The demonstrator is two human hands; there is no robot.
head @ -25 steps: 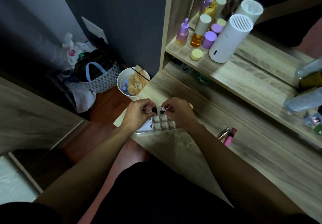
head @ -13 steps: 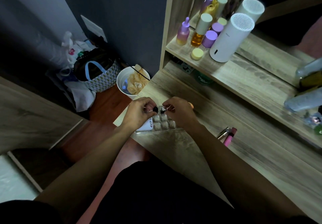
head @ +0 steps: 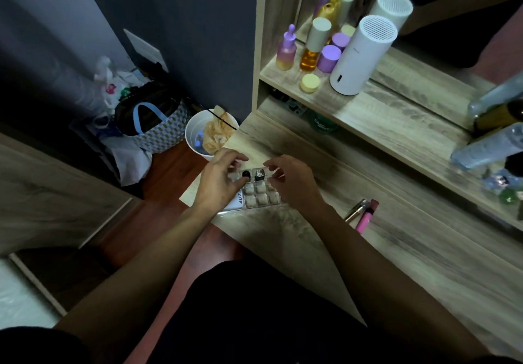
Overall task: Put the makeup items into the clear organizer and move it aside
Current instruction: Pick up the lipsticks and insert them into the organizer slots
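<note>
A clear organizer (head: pixel 261 198) with a grid of small cells lies at the desk's left end. Two dark makeup items stand in its far cells: a round black one (head: pixel 245 175) and a black and silver one (head: pixel 259 175). My left hand (head: pixel 219 181) covers the organizer's left side, fingers spread, thumb close to the round black item. My right hand (head: pixel 293 184) hovers over its right side with fingers apart and nothing in them. A pink lip gloss (head: pixel 367 216) and a silver tube (head: pixel 354 210) lie on the desk to the right.
The wooden desk (head: pixel 410 250) runs to the right. A shelf above carries purple and amber bottles (head: pixel 310 52), a small yellow jar (head: pixel 310 82) and a white cylinder (head: pixel 360 55) before a mirror. A white bin (head: pixel 195 133) and a patterned bag (head: pixel 158 128) stand on the floor at left.
Both hands pinched the dark items at the organizer's far cells before. Now the fingers have spread and drawn slightly apart, and the two items stand in the cells.
</note>
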